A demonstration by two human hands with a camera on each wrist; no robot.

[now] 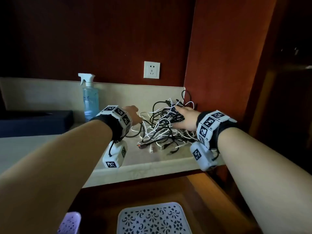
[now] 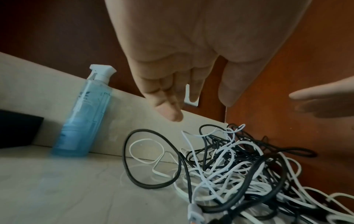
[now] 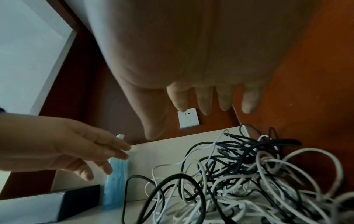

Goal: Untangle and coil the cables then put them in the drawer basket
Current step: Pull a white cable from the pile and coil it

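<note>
A tangle of black and white cables (image 1: 164,127) lies on the pale counter (image 1: 50,147), in the corner by the red-brown side wall. My left hand (image 1: 134,115) hovers at the pile's left edge with relaxed fingers (image 2: 172,112) and holds nothing. Over the pile's right side my right hand (image 1: 182,117) is spread, its fingers (image 3: 224,101) straight above the cables (image 3: 239,174); contact cannot be told. The loose loops (image 2: 149,153) spread left of the heap. A white patterned basket (image 1: 153,218) sits in the open drawer below.
A blue spray bottle (image 1: 90,98) stands against the backsplash left of the cables, with a dark box (image 1: 35,122) further left. A white wall socket (image 1: 152,69) is above the counter. A purple perforated basket (image 1: 70,223) shows at the bottom left.
</note>
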